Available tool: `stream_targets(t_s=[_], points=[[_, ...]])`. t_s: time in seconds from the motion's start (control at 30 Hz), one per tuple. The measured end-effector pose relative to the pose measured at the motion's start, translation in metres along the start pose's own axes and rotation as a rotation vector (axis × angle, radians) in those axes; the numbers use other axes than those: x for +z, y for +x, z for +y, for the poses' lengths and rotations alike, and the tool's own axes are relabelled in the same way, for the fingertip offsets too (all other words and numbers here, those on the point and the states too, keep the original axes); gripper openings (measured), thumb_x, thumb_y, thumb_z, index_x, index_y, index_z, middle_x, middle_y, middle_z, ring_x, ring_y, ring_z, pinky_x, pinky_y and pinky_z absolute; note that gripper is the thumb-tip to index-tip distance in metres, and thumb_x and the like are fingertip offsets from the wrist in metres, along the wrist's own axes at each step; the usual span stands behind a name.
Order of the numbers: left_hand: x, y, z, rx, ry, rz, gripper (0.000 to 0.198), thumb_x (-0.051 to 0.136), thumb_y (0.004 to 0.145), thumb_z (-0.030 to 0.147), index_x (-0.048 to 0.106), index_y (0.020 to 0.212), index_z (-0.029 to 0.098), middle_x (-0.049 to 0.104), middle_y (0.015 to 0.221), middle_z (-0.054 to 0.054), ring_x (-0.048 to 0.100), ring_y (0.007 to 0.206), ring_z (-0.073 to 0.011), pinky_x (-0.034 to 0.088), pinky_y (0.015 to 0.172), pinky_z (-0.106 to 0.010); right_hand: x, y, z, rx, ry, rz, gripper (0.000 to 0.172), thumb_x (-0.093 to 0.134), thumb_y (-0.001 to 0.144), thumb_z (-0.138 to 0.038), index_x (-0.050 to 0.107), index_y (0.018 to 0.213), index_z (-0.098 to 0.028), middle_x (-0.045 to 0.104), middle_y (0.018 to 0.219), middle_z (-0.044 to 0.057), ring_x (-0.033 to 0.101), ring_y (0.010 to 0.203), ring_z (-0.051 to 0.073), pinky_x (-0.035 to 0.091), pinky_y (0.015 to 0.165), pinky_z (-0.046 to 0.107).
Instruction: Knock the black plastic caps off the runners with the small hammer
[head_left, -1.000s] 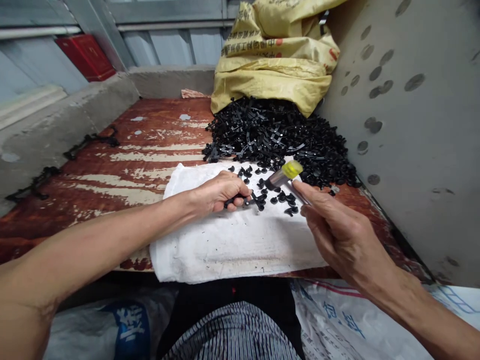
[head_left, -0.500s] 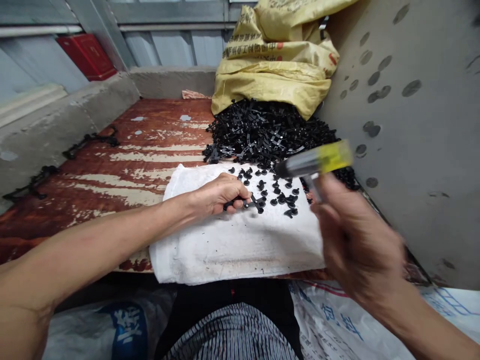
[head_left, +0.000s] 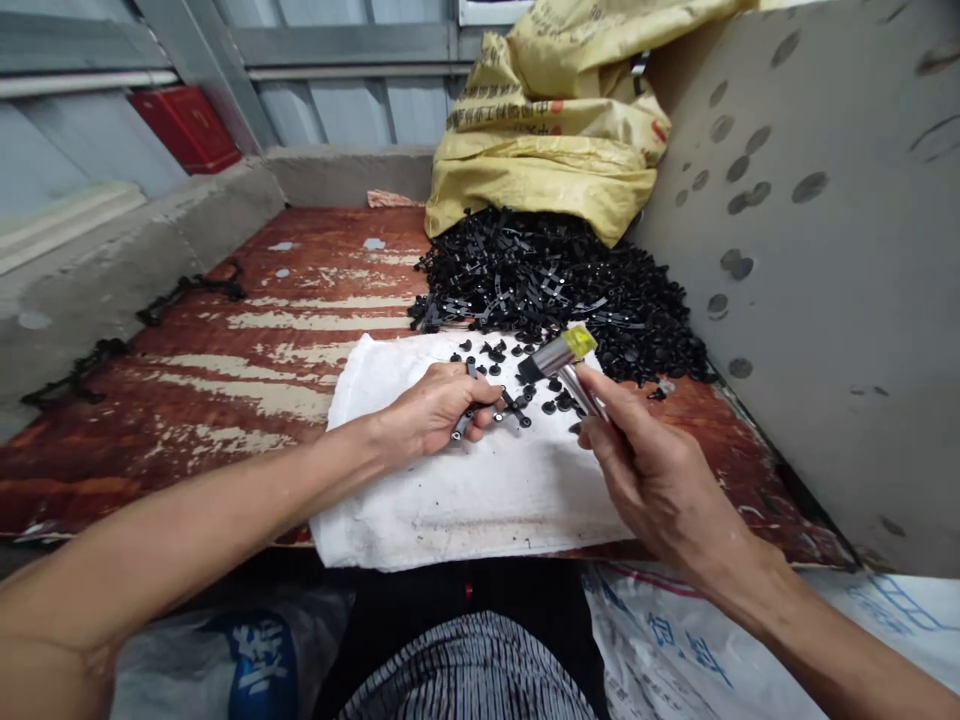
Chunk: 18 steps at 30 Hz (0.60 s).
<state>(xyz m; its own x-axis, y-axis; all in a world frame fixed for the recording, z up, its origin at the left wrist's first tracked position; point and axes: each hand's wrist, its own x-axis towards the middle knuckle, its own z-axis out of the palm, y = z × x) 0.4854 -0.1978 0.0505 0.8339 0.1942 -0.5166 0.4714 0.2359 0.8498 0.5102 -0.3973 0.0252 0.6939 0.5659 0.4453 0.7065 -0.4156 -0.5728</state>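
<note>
My left hand (head_left: 446,408) is closed round a black jointed plastic linkage (head_left: 514,408), its crossed arms sticking out past the fingers over a folded white cloth (head_left: 480,500). My right hand (head_left: 660,460) grips the metal handle of a hammer (head_left: 559,352). The hammer's head has a black face on the left and a yellow end on the right; it hangs just up and right of the linkage. Small black round-headed caps (head_left: 562,400) lie scattered on the cloth near both hands, some of them behind the hammer.
A large heap of black linkages (head_left: 540,280) spills from a yellow woven sack (head_left: 547,150) at the back. More black parts (head_left: 75,375) lie along the left ledge. A spotted grey panel (head_left: 817,300) stands on the right. A red box (head_left: 187,128) rests on the back-left ledge.
The hammer has come down and left, from raised and blurred to close by the linkage. More arms of the linkage now show around my left fingers.
</note>
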Motion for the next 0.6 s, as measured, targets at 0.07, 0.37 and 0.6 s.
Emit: stream_targets(t_s=[0.07,0.37,0.6], points=[[0.005,-0.009,-0.004,0.047,-0.143,0.004,0.017,0.056,0.078,0.002,0.053,0.068,0.014,0.058,0.06,0.0,0.049,0.041,-0.0064,0.043,0.038,-0.02,0.005,0.004,-0.004,0.107,0.099,0.009,0.042,0.049,0.091,-0.027,0.055,0.131,-0.016,0.067,0.08,0.006,0.061,0.065,0.018,0.051,0.062,0.033],[-0.002,-0.036,-0.032,-0.014,-0.465,-0.292,0.013,0.068,0.069,0.011,0.057,0.077,0.013,0.07,0.088,-0.008,0.07,0.073,-0.0187,0.056,0.069,-0.033,0.009,0.015,-0.011,0.592,0.749,-0.119,0.023,0.066,0.077,-0.042,0.06,0.082,-0.02,0.041,0.049,-0.009,0.027,0.037,0.006,0.022,0.034,0.02],[-0.018,-0.026,-0.024,-0.13,-0.117,-0.512,0.03,0.075,0.068,0.033,0.065,0.086,0.011,0.071,0.087,-0.011,0.071,0.074,-0.0206,0.056,0.071,-0.033,0.007,0.011,-0.015,0.687,0.776,-0.12,0.027,0.069,0.071,-0.043,0.057,0.073,-0.019,0.039,0.045,-0.01,0.028,0.036,0.005,0.022,0.033,0.019]])
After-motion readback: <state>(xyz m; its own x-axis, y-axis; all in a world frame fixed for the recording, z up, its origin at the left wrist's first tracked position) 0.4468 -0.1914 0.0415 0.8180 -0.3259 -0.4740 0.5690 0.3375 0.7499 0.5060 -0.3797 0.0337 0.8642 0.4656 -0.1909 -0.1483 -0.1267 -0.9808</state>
